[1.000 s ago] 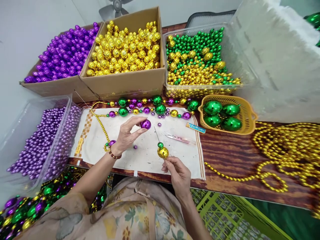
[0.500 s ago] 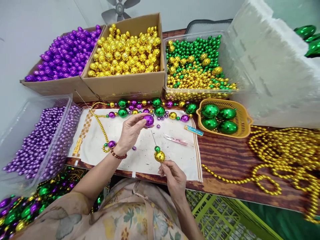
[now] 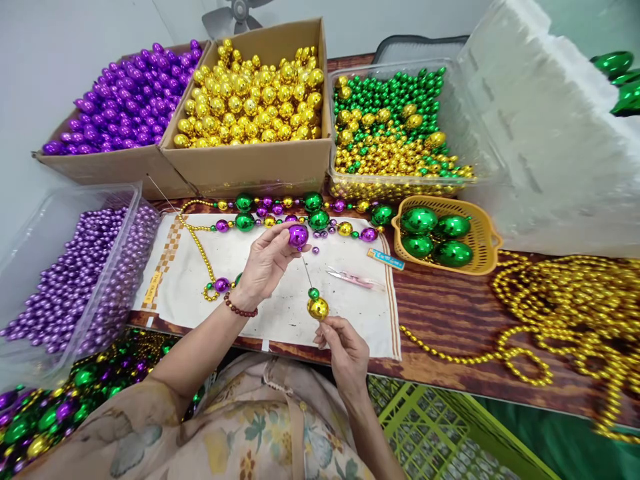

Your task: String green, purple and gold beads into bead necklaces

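A shiny purple bead [image 3: 299,236] is pinched between the thumb and fingers of my left hand [image 3: 269,261], above a white cloth [image 3: 280,313]. My right hand [image 3: 344,347] grips the lower end of a thin needle [image 3: 307,272] just under a gold bead [image 3: 318,308]. A small green bead [image 3: 313,293] sits on the needle above the gold one. The needle's tip points up towards the purple bead, close below it; whether they touch I cannot tell. Beyond the left hand lies a strung bead necklace [image 3: 319,220] in purple, green and gold.
Cardboard boxes hold purple beads [image 3: 130,100] and gold beads [image 3: 255,93]. Clear tubs contain green and gold beads [image 3: 390,127] and small purple beads [image 3: 75,280]. An orange basket [image 3: 450,267] holds big green beads. Small scissors [image 3: 355,278] lie on the cloth; gold bead strings [image 3: 560,313] pile at right.
My left hand has shifted slightly right with the purple bead, which now shows more fully and sits nearer above the needle tip. The right hand has barely moved. The view has shifted a little.
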The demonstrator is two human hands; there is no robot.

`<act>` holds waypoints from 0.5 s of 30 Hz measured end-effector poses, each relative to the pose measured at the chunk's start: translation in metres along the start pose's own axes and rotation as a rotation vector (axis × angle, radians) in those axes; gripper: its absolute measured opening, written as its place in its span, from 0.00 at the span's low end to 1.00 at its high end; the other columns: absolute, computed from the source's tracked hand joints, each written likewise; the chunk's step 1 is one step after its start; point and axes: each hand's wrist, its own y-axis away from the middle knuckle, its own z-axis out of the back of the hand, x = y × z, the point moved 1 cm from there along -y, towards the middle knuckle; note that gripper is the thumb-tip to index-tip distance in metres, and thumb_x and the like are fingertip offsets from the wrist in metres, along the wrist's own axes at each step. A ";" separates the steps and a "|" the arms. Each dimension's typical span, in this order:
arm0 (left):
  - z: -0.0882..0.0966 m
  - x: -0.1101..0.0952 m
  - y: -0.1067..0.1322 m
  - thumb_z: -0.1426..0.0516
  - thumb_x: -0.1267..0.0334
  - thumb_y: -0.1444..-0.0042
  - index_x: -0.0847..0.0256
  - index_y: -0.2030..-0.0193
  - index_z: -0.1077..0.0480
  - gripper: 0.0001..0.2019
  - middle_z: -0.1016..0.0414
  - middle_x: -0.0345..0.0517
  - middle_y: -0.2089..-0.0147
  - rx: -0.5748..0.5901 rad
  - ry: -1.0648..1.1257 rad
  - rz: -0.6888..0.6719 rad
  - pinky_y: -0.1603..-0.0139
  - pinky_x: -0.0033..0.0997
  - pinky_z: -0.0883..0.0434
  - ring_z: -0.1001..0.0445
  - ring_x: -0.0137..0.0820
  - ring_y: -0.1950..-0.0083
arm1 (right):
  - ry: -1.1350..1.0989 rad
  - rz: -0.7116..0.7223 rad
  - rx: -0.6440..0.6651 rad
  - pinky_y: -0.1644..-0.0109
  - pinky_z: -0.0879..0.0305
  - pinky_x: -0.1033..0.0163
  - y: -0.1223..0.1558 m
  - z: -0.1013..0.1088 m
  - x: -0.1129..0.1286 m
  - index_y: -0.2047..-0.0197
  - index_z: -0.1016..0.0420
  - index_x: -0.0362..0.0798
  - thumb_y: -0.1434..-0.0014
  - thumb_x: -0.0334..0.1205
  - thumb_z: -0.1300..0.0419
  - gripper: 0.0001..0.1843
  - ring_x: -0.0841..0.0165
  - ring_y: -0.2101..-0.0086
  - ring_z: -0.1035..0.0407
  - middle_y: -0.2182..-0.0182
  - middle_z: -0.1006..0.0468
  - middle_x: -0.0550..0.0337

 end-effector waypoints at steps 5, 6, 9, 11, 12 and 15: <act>-0.004 0.000 0.001 0.36 0.50 0.41 0.55 0.52 0.24 0.15 0.19 0.45 0.52 0.019 -0.003 0.012 0.51 0.40 0.21 0.19 0.34 0.53 | -0.015 -0.004 -0.007 0.72 0.34 0.66 -0.001 -0.001 -0.001 0.65 0.23 0.47 0.36 0.43 0.38 0.09 0.71 0.76 0.31 0.76 0.26 0.62; -0.006 0.000 0.002 0.35 0.50 0.42 0.55 0.52 0.24 0.16 0.19 0.45 0.52 0.021 0.008 0.020 0.52 0.39 0.21 0.19 0.34 0.53 | -0.017 -0.006 -0.012 0.72 0.34 0.66 -0.001 -0.001 -0.001 0.65 0.23 0.47 0.36 0.43 0.38 0.09 0.71 0.76 0.31 0.76 0.26 0.62; -0.011 0.002 0.006 0.33 0.52 0.44 0.56 0.53 0.23 0.16 0.19 0.45 0.53 0.010 0.067 0.041 0.54 0.36 0.21 0.19 0.33 0.55 | -0.021 -0.001 -0.031 0.72 0.34 0.66 -0.001 -0.003 0.002 0.65 0.23 0.47 0.36 0.43 0.38 0.09 0.71 0.76 0.31 0.76 0.26 0.62; -0.015 0.004 0.011 0.32 0.53 0.45 0.56 0.53 0.22 0.15 0.19 0.44 0.54 0.002 0.091 0.043 0.55 0.35 0.21 0.19 0.32 0.56 | -0.025 0.007 -0.051 0.71 0.33 0.66 -0.002 -0.005 0.005 0.66 0.24 0.47 0.36 0.42 0.38 0.09 0.71 0.76 0.31 0.76 0.26 0.63; -0.018 0.005 0.013 0.32 0.54 0.46 0.55 0.54 0.22 0.15 0.19 0.44 0.55 0.003 0.090 0.036 0.55 0.35 0.21 0.19 0.31 0.56 | -0.030 0.011 -0.064 0.70 0.33 0.65 -0.002 -0.007 0.007 0.66 0.24 0.47 0.36 0.42 0.38 0.09 0.71 0.76 0.31 0.76 0.26 0.63; -0.025 0.007 0.022 0.32 0.54 0.46 0.55 0.54 0.22 0.15 0.19 0.43 0.57 0.011 0.066 -0.005 0.57 0.33 0.21 0.19 0.30 0.58 | -0.054 0.028 -0.102 0.71 0.33 0.65 -0.004 -0.011 0.011 0.66 0.24 0.47 0.36 0.42 0.38 0.09 0.71 0.76 0.31 0.76 0.25 0.62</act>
